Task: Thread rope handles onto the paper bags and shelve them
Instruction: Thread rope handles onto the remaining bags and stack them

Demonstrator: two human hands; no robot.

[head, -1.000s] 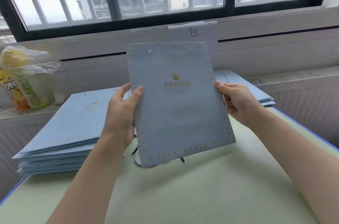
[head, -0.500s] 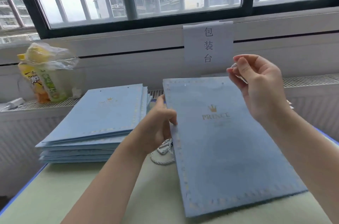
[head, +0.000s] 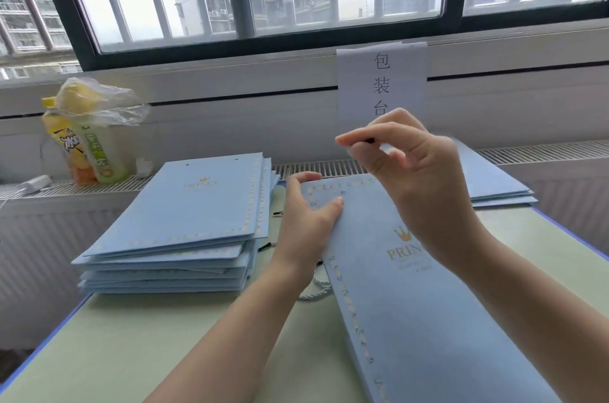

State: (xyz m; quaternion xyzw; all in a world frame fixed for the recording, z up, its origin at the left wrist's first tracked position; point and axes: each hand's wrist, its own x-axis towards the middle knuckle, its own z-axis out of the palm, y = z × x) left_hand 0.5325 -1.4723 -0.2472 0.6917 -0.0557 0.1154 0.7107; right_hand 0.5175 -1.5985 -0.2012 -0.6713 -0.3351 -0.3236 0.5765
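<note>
Head view: a flat blue paper bag [head: 428, 303] lay on the pale green worktop [head: 164, 353], running from the near right edge toward the far edge. The left hand [head: 309, 221] gripped the bag's top left corner, thumb on its face and fingers curled over the far edge. The right hand [head: 412, 178] hovered above the top of the bag, thumb and forefinger pinching what looked like the dark tip of a rope handle [head: 370, 140]; the rest of that rope was hidden behind the hand. A small punched hole [head: 342, 191] showed near the bag's top left corner, with no rope through it. By that, threading on this bag had barely begun.

A stack of blue bags [head: 184, 231] sat toward the far left corner of the worktop, its top bag showing bare holes, so these seemed to be waiting. A smaller pile [head: 494, 185] lay at the far right; whether those had handles could not be told. A loose white rope [head: 316, 290] curled on the worktop beside the left wrist. No shelf was in sight.

On the sill beyond the far left corner, a clear plastic bag [head: 99, 106] covered two drink bottles [head: 89, 145].
</note>
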